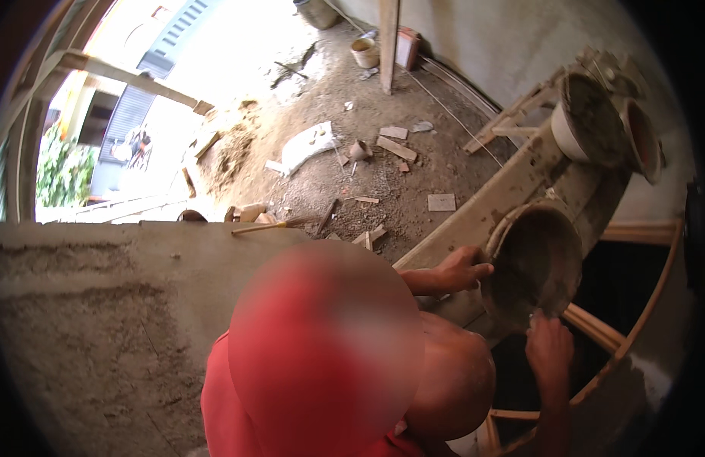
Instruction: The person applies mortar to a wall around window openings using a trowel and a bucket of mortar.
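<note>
A round, mortar-smeared metal pan (537,263) is held up beside a sloping wooden plank (490,206). My right hand (549,346) comes up from the lower edge and grips the pan's near rim. A person in a red sleeveless shirt (230,411) stands just below me, and that person's hand (461,270) holds the pan's left rim. My left hand is out of view.
A rough grey concrete surface (101,327) fills the left. Two more dirty pans (589,122) rest on a wooden frame at the upper right. A curved wooden frame (634,327) runs along the lower right. Far below lie rubble, a white sack (310,145), a bucket (364,52) and a post (388,46).
</note>
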The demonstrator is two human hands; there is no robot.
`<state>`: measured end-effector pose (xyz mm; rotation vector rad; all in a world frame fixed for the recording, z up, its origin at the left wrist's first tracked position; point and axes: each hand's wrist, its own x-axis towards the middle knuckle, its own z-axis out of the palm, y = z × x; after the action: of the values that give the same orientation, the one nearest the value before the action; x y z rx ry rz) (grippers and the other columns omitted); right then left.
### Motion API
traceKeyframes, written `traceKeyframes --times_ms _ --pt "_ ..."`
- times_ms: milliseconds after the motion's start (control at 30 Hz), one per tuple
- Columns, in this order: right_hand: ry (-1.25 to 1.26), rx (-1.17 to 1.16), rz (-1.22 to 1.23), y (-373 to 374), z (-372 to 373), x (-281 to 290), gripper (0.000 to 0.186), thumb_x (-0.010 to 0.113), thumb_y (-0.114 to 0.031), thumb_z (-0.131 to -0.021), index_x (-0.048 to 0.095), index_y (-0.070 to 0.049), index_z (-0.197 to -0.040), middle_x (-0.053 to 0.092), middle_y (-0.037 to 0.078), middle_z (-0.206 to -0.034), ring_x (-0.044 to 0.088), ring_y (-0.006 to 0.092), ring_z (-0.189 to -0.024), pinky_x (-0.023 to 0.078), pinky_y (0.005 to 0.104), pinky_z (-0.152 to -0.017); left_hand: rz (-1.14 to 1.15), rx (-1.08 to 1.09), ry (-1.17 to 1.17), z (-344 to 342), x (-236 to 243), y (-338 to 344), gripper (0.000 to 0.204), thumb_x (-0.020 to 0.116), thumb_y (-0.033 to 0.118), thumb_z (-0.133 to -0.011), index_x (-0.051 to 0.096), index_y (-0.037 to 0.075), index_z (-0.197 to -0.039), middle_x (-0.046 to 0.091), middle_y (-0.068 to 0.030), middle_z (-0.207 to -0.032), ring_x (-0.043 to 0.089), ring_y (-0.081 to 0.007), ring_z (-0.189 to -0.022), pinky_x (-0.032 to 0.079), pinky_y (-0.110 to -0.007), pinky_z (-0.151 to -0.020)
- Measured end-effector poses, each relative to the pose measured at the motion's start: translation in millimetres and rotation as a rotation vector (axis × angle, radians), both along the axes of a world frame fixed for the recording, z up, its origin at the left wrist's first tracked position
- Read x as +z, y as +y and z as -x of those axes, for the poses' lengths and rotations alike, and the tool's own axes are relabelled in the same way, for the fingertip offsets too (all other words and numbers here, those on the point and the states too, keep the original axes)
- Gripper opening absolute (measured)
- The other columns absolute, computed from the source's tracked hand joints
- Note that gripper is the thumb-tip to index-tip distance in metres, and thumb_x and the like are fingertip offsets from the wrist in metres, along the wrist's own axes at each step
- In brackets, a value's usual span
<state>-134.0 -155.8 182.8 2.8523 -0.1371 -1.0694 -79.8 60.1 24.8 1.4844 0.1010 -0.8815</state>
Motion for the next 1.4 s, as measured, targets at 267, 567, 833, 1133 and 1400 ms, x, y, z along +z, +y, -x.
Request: traceKeyframes --times_ms 267,567,833,1133,1400 --pt "-0.197 0.188 0.045 -21 -27 -4 0.01 0.065 -0.007 -0.083 0.068 -0.004 -0.093 0.07 0.023 -0.084 0.07 0.037 -0.087 0.056 0.0476 -0.075 0.051 -0.015 -0.104 -3 2 -3 0.028 0.067 0.025 -0.092 0.06 -0.002 -0.096 0.066 -0.0095 -0.075 0.064 -0.016 -0.064 0.05 -0.035 -0.061" --pt "-0.253 0.135 0.051 -34 -32 11 0.018 0.069 -0.011 -0.082 0.066 -0.001 -0.097 0.069 0.022 -0.085 0.068 0.0402 -0.088 0.054 0.0491 -0.079 0.028 -0.083 -0.052 -9 1 -5 0.027 0.07 0.023 -0.089 0.062 -0.001 -0.096 0.067 -0.0078 -0.073 0.065 -0.0154 -0.066 0.051 -0.034 -0.062" --pt "-0.27 0.184 -0.003 -53 -33 -58 0.023 0.066 -0.013 -0.088 0.064 -0.001 -0.108 0.067 0.021 -0.087 0.068 0.0378 -0.085 0.054 0.0471 -0.074 -0.005 0.036 -0.25 -2 -9 -30 0.049 0.076 0.04 -0.084 0.063 -0.003 -0.103 0.065 -0.0073 -0.075 0.063 -0.0188 -0.067 0.051 -0.034 -0.063" --pt "-0.085 0.15 -0.035 -3 -2 18 0.029 0.067 -0.019 -0.087 0.062 -0.005 -0.112 0.068 0.02 -0.09 0.069 0.0385 -0.089 0.055 0.0461 -0.077 0.011 -0.139 -0.116 -25 15 -1 0.042 0.065 0.041 -0.094 0.056 0.0 -0.092 0.065 -0.0088 -0.074 0.065 -0.0152 -0.068 0.05 -0.031 -0.057" --pt "-0.111 0.133 0.003 -28 -7 -32 0.023 0.064 -0.02 -0.088 0.067 -0.005 -0.105 0.068 0.021 -0.088 0.068 0.0407 -0.087 0.054 0.049 -0.077 0.247 -0.131 0.076 -30 3 7 0.038 0.067 0.038 -0.094 0.056 0.002 -0.099 0.065 -0.0076 -0.084 0.066 -0.0165 -0.073 0.057 -0.033 -0.067"
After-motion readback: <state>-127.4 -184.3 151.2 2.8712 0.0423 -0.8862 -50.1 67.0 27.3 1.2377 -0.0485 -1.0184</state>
